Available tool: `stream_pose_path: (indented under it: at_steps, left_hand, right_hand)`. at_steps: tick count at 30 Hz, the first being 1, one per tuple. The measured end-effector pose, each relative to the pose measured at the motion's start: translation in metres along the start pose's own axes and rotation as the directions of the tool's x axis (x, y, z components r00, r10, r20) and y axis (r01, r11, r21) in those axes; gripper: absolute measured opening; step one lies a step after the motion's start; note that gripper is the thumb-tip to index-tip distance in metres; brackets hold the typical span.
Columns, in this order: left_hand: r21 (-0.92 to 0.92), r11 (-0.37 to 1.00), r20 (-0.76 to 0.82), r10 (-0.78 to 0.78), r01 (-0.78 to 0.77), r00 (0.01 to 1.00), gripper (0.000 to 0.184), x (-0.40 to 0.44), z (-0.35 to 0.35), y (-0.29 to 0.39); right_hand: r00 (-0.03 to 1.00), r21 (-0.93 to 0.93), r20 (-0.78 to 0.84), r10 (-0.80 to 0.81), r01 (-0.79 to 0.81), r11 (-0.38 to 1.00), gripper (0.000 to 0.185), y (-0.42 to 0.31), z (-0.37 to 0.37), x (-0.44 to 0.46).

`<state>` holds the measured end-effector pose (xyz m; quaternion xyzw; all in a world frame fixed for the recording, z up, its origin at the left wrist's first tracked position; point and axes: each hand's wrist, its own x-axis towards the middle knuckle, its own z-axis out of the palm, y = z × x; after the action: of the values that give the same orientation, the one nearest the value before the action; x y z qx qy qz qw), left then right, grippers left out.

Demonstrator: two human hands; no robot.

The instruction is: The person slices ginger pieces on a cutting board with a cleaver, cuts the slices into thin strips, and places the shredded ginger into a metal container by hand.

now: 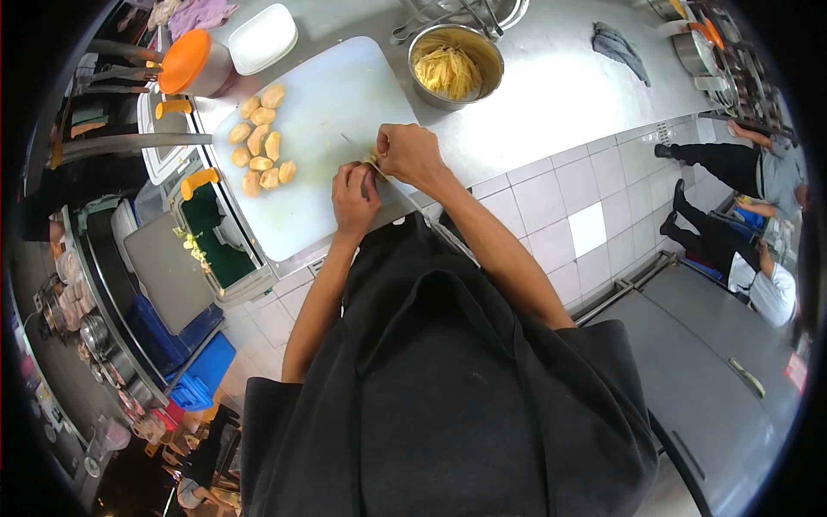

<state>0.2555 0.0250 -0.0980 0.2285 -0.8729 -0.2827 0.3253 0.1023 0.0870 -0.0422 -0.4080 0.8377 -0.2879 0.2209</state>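
On the white cutting board (319, 95), my left hand (355, 198) is closed with its fingertips bent down beside a small pale yellow piece (370, 159). My right hand (412, 155) is curled into a fist against the same spot, its fingers nearly touching the left ones. Past the fingers shows a thin metal tip (346, 138) like a knife's; its handle is hidden, and what the right fist grips does not show. Several peeled yellowish pieces (258, 138) lie grouped on the board's left part. A steel pot (494, 77) holding yellow strips (448, 71) stands beyond my right hand.
A white container (263, 39) and an orange-lidded tub (185, 62) stand at the back left. Left of the board is a bin (211, 237) with a dark green inside. A grey cloth (620, 53) lies on the steel counter (551, 112). Other people (762, 172) are at the right.
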Motion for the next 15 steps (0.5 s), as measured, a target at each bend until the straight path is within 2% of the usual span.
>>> stream_pose_path:
  at_steps: [6,9,12,14,15]
  left_hand:
    - [0.016,1.000,0.006,0.003,-0.004,1.000,0.016,0.000,-0.002,0.001]
    - [0.004,1.000,0.002,-0.003,0.003,1.000,0.016,0.001,-0.002,0.001]
    - [-0.006,1.000,0.003,-0.012,0.012,1.000,0.017,0.002,-0.003,0.005]
    - [-0.001,1.000,-0.002,-0.021,0.021,1.000,0.017,0.002,-0.003,0.002]
    - [0.000,1.000,-0.006,-0.032,0.032,0.999,0.018,-0.001,-0.001,-0.001]
  right_hand:
    - [1.000,-0.124,0.016,0.011,-0.009,0.992,0.011,0.003,0.011,0.002]
    - [0.998,-0.121,-0.062,-0.004,-0.004,0.993,0.013,0.009,0.015,-0.009]
    - [0.992,-0.038,-0.124,0.005,-0.010,0.999,0.017,0.012,0.014,-0.027]
    - [0.976,0.200,-0.196,0.089,-0.049,0.979,0.025,0.006,0.003,-0.049]
    - [0.978,0.200,-0.191,0.085,-0.047,0.979,0.025,0.002,-0.005,-0.065]
